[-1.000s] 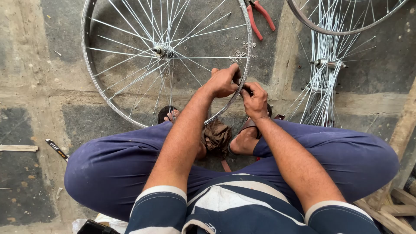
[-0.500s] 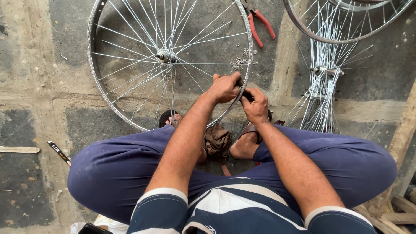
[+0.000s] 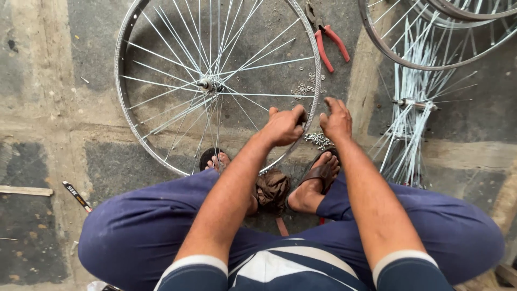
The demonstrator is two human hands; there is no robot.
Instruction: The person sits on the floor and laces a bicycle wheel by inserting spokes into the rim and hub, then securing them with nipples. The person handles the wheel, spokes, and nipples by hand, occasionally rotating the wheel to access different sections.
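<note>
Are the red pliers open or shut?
Open. The pliers lie on the floor beyond the wheel, their two red handles spread apart in a V. The jaws are too dark to make out.

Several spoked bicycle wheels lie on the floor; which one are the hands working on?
The large silver wheel at upper left, lying flat: both hands, left hand and right hand, are at its near rim. The others lie untouched at upper right.

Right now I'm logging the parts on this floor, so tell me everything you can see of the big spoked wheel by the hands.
The wheel is a bare silvery metal rim without a tyre, with thin spokes running to a small hub. It stands tilted on the stone floor, in front of the seated person's feet. The left hand grips its near right edge; the right hand sits just beside it. Small loose metal bits lie behind the spokes.
</note>
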